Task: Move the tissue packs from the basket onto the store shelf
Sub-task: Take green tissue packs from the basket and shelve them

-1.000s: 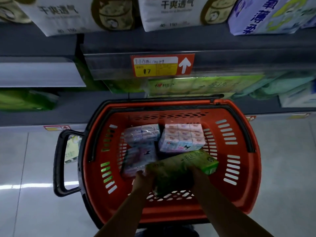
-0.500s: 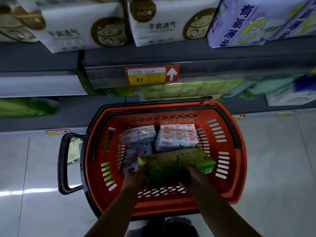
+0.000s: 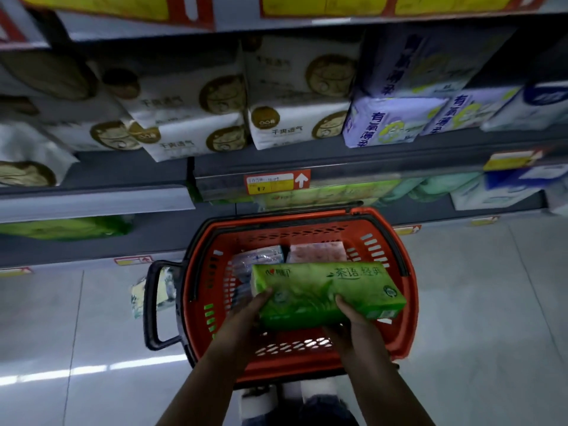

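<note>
On the green tissue pack (image 3: 325, 290), just beyond the fingers (image 3: 343, 304): 茶语, then two characters too blurred to read. Far beyond the fingers, on the yellow price tag (image 3: 270, 184): a "7", with a white arrow up on red beside it. Higher still, on the white packs (image 3: 292, 127): 干爽透气. Right of these, on the purple packs (image 3: 387, 121): 有氧薄.

A shop is shown: grey metal shelves (image 3: 129, 170) are stacked with white and lilac wrapped packs of paper goods (image 3: 295, 130), and a red-and-yellow price label (image 3: 276, 183) is fixed to a shelf edge. An orange slotted plastic shopping basket (image 3: 410, 302) is seen above pale floor tiles (image 3: 491, 318).
</note>
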Demonstrator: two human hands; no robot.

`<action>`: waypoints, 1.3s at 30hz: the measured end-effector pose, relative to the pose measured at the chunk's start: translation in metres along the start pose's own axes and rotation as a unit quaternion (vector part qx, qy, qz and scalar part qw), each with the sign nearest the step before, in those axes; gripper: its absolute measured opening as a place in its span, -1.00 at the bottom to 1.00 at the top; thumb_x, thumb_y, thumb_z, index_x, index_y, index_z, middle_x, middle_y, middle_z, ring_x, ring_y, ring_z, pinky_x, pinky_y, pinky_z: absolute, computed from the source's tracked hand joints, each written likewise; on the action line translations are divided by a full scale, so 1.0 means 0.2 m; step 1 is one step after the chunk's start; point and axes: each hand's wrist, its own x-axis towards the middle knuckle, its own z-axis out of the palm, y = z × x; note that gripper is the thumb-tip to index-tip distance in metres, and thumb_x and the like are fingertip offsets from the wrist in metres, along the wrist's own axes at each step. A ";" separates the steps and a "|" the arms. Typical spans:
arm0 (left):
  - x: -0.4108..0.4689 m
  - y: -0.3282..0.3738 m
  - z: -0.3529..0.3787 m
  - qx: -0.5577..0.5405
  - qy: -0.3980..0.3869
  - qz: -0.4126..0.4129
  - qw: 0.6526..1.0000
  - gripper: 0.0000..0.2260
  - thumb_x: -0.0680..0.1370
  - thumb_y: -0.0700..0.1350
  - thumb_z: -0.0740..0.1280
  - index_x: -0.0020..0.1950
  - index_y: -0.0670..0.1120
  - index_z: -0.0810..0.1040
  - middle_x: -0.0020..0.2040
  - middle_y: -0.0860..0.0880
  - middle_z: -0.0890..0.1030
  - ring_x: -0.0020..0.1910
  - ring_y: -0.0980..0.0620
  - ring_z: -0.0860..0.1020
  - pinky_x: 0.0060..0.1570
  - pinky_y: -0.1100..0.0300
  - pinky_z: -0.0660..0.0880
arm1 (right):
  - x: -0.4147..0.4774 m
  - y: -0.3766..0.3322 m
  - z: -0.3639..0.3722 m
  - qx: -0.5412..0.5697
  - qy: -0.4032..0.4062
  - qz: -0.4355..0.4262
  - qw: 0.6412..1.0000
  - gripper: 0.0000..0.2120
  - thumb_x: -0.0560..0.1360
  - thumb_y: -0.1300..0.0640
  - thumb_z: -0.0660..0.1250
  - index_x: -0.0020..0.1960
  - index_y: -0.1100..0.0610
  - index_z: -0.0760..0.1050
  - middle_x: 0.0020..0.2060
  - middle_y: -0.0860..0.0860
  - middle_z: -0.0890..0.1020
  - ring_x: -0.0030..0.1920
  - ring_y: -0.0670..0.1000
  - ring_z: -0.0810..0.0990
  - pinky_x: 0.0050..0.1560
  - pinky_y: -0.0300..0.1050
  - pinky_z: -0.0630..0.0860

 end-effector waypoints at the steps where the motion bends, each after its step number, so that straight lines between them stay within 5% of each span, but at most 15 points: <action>1: -0.04 0.01 0.01 0.011 0.012 0.005 1.000 -0.51 0.29 0.01 0.56 0.17 -0.09 0.59 0.14 -0.21 0.64 0.06 -0.20 0.64 0.02 -0.13 0.58 | -0.06 -0.01 0.01 -0.024 -0.002 -0.005 1.000 -0.93 0.52 0.21 0.32 0.00 0.11 0.53 -0.04 0.06 0.61 -0.05 0.01 0.61 -0.02 -0.08 0.57; 4: -0.17 0.05 0.03 0.036 0.023 0.040 0.998 -0.75 0.45 -0.10 0.42 0.10 -0.13 0.58 0.05 -0.20 0.65 -0.02 -0.20 0.64 -0.01 -0.16 0.58 | -0.19 -0.02 0.03 -0.046 -0.015 -0.042 0.998 -0.91 0.47 0.09 0.37 -0.08 0.11 0.52 -0.06 0.09 0.62 -0.06 0.04 0.61 -0.07 -0.05 0.56; 8: -0.41 0.13 0.04 0.040 0.011 0.099 0.994 -0.69 0.40 -0.08 0.40 0.11 -0.15 0.59 0.00 -0.18 0.69 -0.05 -0.17 0.67 -0.08 -0.09 0.60 | -0.36 -0.05 0.04 0.026 0.013 -0.034 0.999 -0.67 0.33 -0.07 0.40 0.05 0.04 0.51 0.16 0.12 0.51 0.17 0.18 0.53 -0.10 0.11 0.61; 11: -0.57 0.22 0.01 0.025 0.010 0.107 0.994 -0.62 0.39 -0.05 0.38 0.16 -0.16 0.55 0.03 -0.21 0.68 -0.01 -0.21 0.66 -0.02 -0.13 0.60 | -0.47 -0.13 -0.01 0.052 0.026 -0.080 0.995 -0.68 0.40 -0.17 0.33 0.08 -0.04 0.52 0.12 0.11 0.57 0.06 0.16 0.58 -0.15 0.11 0.58; 14: -0.74 0.33 -0.01 0.017 -0.004 0.134 0.991 -0.75 0.49 -0.08 0.29 0.12 -0.14 0.54 -0.09 -0.18 0.71 -0.16 -0.15 0.69 -0.35 0.07 0.61 | -0.58 -0.24 -0.05 0.039 0.003 -0.137 0.990 -0.40 0.21 -0.33 0.40 0.14 -0.04 0.51 0.03 0.04 0.64 0.02 0.10 0.64 0.01 0.28 0.55; 16: -0.86 0.42 -0.02 0.020 -0.009 0.155 0.988 -0.81 0.55 -0.09 0.23 0.08 -0.13 0.54 -0.17 -0.14 0.72 -0.25 -0.09 0.70 -0.44 0.16 0.58 | -0.67 -0.31 -0.04 0.020 0.009 -0.180 0.983 -0.31 0.22 -0.35 0.36 0.25 -0.05 0.39 0.16 0.02 0.58 0.13 0.11 0.59 0.12 0.35 0.47; 20: -1.10 0.59 0.00 0.026 -0.021 0.198 0.980 -0.66 0.42 -0.06 0.31 0.14 -0.19 0.53 -0.05 -0.17 0.70 -0.12 -0.10 0.69 -0.23 0.04 0.65 | -0.92 -0.47 0.08 -0.055 -0.082 -0.251 0.963 -0.04 -0.07 -0.55 0.40 0.25 -0.19 0.39 0.17 -0.07 0.52 0.10 0.01 0.59 0.00 0.16 0.58; 25: -1.40 0.73 0.07 0.012 -0.031 0.255 0.966 -0.87 0.58 -0.15 0.19 -0.02 -0.09 0.53 -0.27 0.02 0.72 -0.29 0.06 0.69 -0.42 0.17 0.60 | -1.20 -0.64 0.24 -0.068 -0.145 -0.249 0.955 -0.19 0.17 -0.31 0.51 0.31 0.01 0.42 0.37 0.10 0.43 0.29 0.22 0.47 0.01 0.16 0.59; 29: -1.68 0.76 0.11 0.039 -0.025 0.290 0.956 -0.85 0.57 -0.16 0.21 0.01 -0.03 0.56 -0.18 0.01 0.72 -0.21 0.03 0.69 -0.34 0.14 0.62 | -1.40 -0.74 0.29 -0.084 -0.137 -0.270 0.949 -0.17 0.07 -0.24 0.58 0.23 0.08 0.45 0.31 0.16 0.47 0.20 0.25 0.54 -0.05 0.08 0.61; 32: -1.88 0.79 0.12 0.062 -0.032 0.336 0.939 -0.85 0.43 -0.02 0.36 -0.03 0.03 0.63 -0.09 -0.03 0.72 -0.13 -0.03 0.69 -0.18 0.03 0.63 | -1.57 -0.77 0.30 -0.083 -0.162 -0.287 0.940 -0.56 0.30 -0.07 0.43 0.13 0.05 0.48 0.27 0.18 0.51 0.18 0.22 0.56 -0.13 0.01 0.62; 34: -2.03 0.82 0.14 0.078 -0.054 0.359 0.928 -0.62 0.14 0.19 0.54 -0.12 0.06 0.70 -0.10 -0.03 0.72 -0.13 -0.02 0.69 -0.17 0.05 0.64 | -1.70 -0.80 0.29 -0.073 -0.174 -0.297 0.936 -0.72 0.42 0.05 0.34 0.11 0.07 0.48 0.24 0.20 0.53 0.19 0.25 0.54 -0.15 -0.01 0.62; 36: -2.17 0.85 0.18 0.090 -0.068 0.379 0.918 -0.46 -0.06 0.26 0.58 -0.15 0.11 0.71 -0.11 -0.03 0.72 -0.13 -0.02 0.69 -0.25 0.10 0.64 | -1.83 -0.83 0.29 -0.059 -0.186 -0.309 0.931 -0.71 0.40 0.07 0.34 0.10 0.08 0.49 0.22 0.20 0.55 0.18 0.27 0.55 -0.14 0.02 0.63; 39: -2.33 0.90 0.21 0.078 -0.090 0.404 0.907 -0.55 0.03 0.18 0.58 -0.13 0.11 0.71 -0.08 -0.06 0.72 -0.09 -0.06 0.69 -0.26 0.11 0.61 | -2.03 -0.90 0.31 -0.046 -0.198 -0.331 0.922 -0.69 0.38 0.10 0.33 0.11 0.09 0.50 0.22 0.20 0.55 0.15 0.28 0.56 -0.15 0.03 0.64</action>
